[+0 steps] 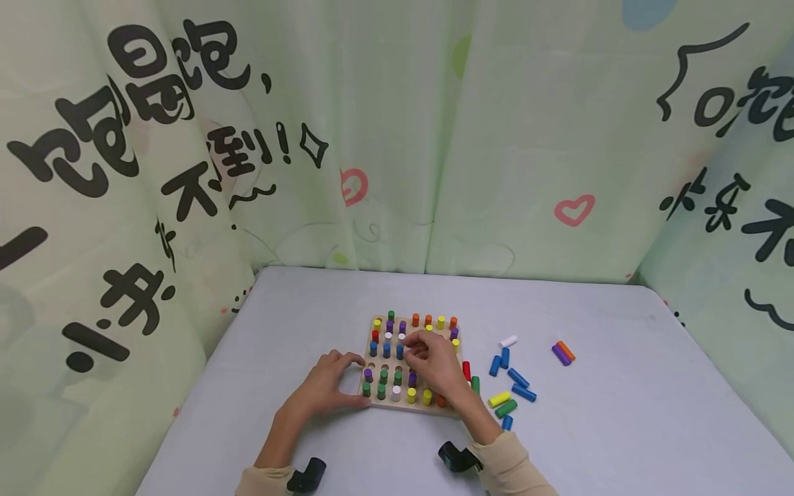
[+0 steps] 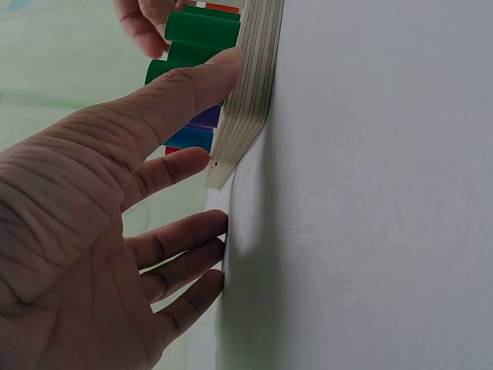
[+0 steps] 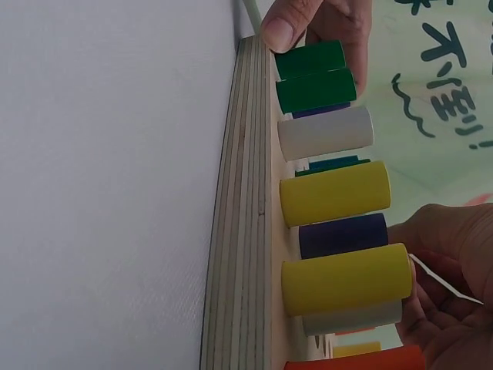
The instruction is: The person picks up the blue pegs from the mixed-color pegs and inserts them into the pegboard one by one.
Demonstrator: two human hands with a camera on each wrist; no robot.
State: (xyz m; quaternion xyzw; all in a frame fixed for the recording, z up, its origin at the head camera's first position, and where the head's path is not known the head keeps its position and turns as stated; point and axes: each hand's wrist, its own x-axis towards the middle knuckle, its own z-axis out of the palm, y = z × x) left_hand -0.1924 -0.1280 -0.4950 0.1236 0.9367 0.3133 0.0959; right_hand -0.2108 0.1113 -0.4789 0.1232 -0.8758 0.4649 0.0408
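A wooden pegboard with rows of colored pegs lies on the table. My left hand rests at its left side, thumb on the front corner and index finger farther back along the edge. In the left wrist view the other fingers of the left hand are spread loosely beside the board. Over the board's middle, my right hand pinches a blue peg at the end of a row of blue pegs. In the right wrist view, yellow pegs partly hide the right hand.
Loose blue pegs, a white peg, a yellow peg and a green peg lie right of the board. Farther right, a purple peg touches an orange peg. A printed curtain surrounds the table.
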